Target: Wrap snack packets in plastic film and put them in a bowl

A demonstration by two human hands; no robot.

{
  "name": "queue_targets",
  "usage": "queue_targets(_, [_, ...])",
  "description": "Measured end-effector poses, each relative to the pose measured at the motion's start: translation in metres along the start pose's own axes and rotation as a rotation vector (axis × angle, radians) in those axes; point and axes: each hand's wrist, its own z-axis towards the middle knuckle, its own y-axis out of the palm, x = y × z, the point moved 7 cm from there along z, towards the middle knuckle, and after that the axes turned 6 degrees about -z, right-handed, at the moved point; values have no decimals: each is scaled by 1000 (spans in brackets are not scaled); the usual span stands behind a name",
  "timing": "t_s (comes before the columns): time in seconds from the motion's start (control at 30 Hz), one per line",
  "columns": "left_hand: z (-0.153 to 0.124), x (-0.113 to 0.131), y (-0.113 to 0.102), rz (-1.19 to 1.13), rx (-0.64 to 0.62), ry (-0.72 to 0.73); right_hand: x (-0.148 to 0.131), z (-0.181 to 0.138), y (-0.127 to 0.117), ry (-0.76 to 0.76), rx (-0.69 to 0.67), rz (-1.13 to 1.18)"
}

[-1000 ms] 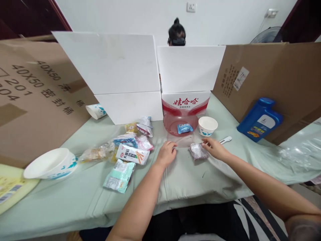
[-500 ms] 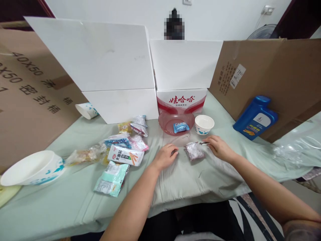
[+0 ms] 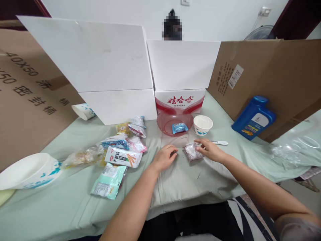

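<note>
A small clear-wrapped packet with dark reddish-brown contents lies on the cloth in front of me. Over its right edge reaches my right hand, fingers apart, the tips touching or just above the wrapper. Behind that hand a white-handled utility knife lies on the cloth, its left end partly hidden by the fingers. My left hand rests left of the packet, fingers loosely bent, thumb apart, nothing in it. Past the packet stands a clear pinkish bowl with a blue packet inside.
A white paper bowl stands right of the pink one. Several snack packets are heaped at left, near a large paper bowl. A blue bottle leans at right. White boxes and brown cartons wall the table.
My right hand has let go of the utility knife, which now lies on the cloth, and has moved left onto the packet's edge. My left hand has stayed in place.
</note>
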Motion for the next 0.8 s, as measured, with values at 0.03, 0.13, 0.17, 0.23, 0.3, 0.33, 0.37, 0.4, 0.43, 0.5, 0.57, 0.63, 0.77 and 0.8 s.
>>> queue_targets(0.03, [0, 1, -1, -6, 14, 4, -14, 3, 6, -50, -38, 48])
queue_targets(0.13, [0, 10, -5, -40, 25, 50, -55, 12, 16, -292, -97, 114])
queue_targets(0.17, [0, 14, -6, -58, 9, 72, -65, 14, 16, -362, -96, 137])
queue_targets(0.23, [0, 22, -6, -88, -32, 97, -74, 20, 13, -442, -57, 186])
queue_targets(0.3, [0, 24, -7, -81, -45, 73, -70, 24, 5, -440, 23, 238])
queue_targets(0.33, [1, 23, -7, -59, -46, 49, -64, 25, 1, -418, 59, 277])
queue_targets(0.37, [1, 22, -6, -34, -45, 25, -57, 25, -3, -387, 83, 330])
queue_targets(0.4, [2, 19, -6, -16, -40, 2, -48, 24, -5, -346, 93, 396])
queue_targets(0.43, [2, 16, -6, -16, -27, -19, -39, 23, -6, -303, 94, 471])
queue_targets(0.5, [2, 8, -7, -84, 25, -67, -22, 20, -5, -226, 66, 599])
queue_targets(0.57, [1, -1, -10, -211, 96, -132, -14, 17, -1, -195, 11, 637])
queue_targets(0.63, [0, -11, -12, -356, 148, -211, -14, 16, 1, -227, -34, 573])
queue_targets(0.77, [-6, -34, -18, -631, 314, -388, -18, 15, -8, -293, 19, 291])
queue_targets(0.8, [-8, -40, -20, -657, 362, -421, -17, 15, -11, -290, 46, 237])
